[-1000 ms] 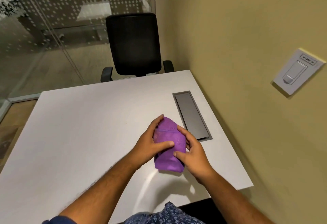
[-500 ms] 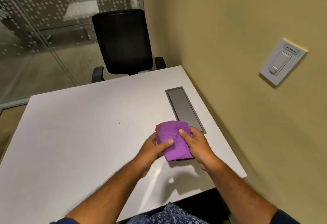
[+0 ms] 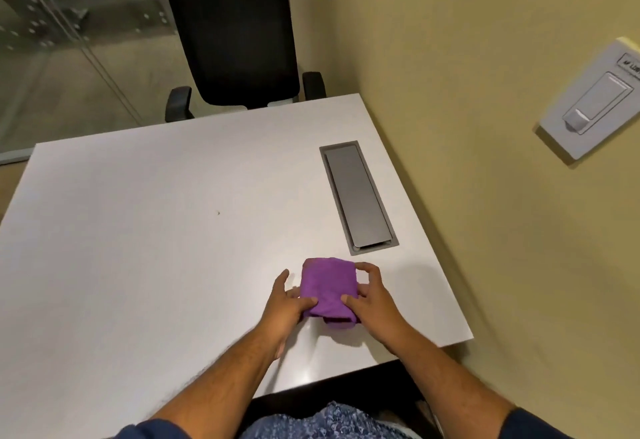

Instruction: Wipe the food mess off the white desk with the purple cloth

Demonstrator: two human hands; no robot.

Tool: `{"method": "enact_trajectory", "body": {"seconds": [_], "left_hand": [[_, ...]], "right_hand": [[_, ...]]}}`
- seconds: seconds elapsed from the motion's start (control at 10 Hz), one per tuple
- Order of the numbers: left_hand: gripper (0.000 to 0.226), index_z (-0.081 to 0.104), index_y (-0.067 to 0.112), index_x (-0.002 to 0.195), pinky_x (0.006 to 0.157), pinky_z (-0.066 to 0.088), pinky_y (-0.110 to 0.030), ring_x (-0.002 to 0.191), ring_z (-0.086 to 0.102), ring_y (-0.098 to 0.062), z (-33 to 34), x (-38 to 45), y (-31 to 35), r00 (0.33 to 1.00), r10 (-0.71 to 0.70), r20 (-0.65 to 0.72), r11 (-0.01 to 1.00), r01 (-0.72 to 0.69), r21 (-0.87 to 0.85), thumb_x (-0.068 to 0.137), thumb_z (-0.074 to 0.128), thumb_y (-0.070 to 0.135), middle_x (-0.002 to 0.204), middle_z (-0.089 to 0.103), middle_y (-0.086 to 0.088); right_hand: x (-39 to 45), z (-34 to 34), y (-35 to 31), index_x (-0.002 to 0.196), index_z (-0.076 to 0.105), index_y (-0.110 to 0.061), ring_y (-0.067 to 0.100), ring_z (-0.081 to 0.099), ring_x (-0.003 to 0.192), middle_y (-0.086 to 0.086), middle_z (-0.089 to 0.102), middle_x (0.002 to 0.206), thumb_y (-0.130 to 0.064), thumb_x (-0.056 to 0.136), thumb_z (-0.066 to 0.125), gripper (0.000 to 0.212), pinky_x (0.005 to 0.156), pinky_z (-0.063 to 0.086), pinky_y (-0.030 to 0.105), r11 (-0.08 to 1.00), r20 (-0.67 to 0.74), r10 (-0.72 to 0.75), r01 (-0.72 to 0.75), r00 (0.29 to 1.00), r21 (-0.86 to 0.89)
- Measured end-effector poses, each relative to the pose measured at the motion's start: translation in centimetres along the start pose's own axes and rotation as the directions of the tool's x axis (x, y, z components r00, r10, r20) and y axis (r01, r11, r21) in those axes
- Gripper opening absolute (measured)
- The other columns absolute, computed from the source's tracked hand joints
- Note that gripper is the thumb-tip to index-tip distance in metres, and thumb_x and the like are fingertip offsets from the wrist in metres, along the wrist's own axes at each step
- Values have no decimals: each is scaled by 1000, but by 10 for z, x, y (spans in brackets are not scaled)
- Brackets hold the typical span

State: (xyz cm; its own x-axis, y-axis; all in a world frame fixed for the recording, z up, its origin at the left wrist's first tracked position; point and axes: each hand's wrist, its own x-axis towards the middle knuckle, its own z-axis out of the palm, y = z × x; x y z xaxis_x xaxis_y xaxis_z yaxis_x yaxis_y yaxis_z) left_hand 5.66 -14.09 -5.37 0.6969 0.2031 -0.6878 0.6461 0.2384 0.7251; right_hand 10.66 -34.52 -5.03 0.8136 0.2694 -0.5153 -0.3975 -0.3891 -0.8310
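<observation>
Desk (image 3: 145,230) white, chair (image 3: 235,30) opposite, wall (image 3: 467,57) yellow

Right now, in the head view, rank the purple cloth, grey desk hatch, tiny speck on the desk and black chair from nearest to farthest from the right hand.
1. purple cloth, held by the right hand
2. grey desk hatch, just beyond, wall side
3. tiny speck, mid-desk, leftward
4. black chair, across the desk
</observation>
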Motion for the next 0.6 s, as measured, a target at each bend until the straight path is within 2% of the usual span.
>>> {"method": "enact_trajectory", "body": {"seconds": [0.1, 0.2, 0.3, 0.4, 0.5, 0.6], "left_hand": [[95, 32, 33, 161, 90, 64, -47, 108, 76, -29, 15, 12, -2, 997, 78, -22, 990, -75, 118, 86, 71, -12, 129, 71, -10], [84, 45, 33, 153, 89, 64, -46, 107, 74, -23, 22, 19, -5, 984, 175, -33, 948, -160, 274, 86, 70, -10, 134, 67, -2], [77, 49, 27, 154, 95, 62, -38, 112, 71, -22, 23, 25, -10, 981, 193, -6, 887, -172, 428, 86, 75, 3, 138, 62, -1], [82, 41, 20, 160, 110, 44, -30, 134, 55, -27, 18, 28, -25, 993, 42, 107, 676, -107, 729, 86, 78, 27, 144, 49, -8], [87, 34, 21, 164, 117, 36, -31, 150, 41, -30, 11, 26, -30, 994, 50, 102, 594, -112, 797, 88, 75, 34, 161, 34, -11], [84, 34, 23, 165, 121, 32, -33, 158, 31, -30, 9, 23, -21, 985, 166, 47, 553, -133, 822, 92, 75, 30, 171, 25, -11]], "right_hand": [[31, -4, 12, 129, 40, -32, 24, 75, 106, 10, 69, 127, -4, 103, 60, 43, 86, 66, 49, 993, -17, -26, 24, 1000, -119], [48, -7, 16, 127, 49, -30, 28, 72, 113, 10, 67, 129, 2, 102, 54, 41, 89, 65, 51, 993, 15, -49, 50, 999, -105], [59, -9, 21, 132, 59, -23, 27, 67, 123, 8, 64, 136, 8, 101, 51, 45, 92, 64, 42, 983, 79, -84, 95, 993, -159], [74, -14, 36, 145, 59, -18, 21, 58, 132, 6, 56, 147, 4, 95, 61, 54, 115, 50, 39, 948, 111, -33, 66, 993, -311], [76, -19, 35, 146, 58, -20, 13, 57, 123, 1, 53, 144, -2, 93, 67, 57, 108, 46, 26, 926, 132, -68, 112, 989, -360], [77, -20, 27, 143, 60, -21, 11, 60, 119, 0, 53, 144, -2, 93, 68, 55, 101, 47, 23, 934, 101, -123, 150, 987, -324]]}}
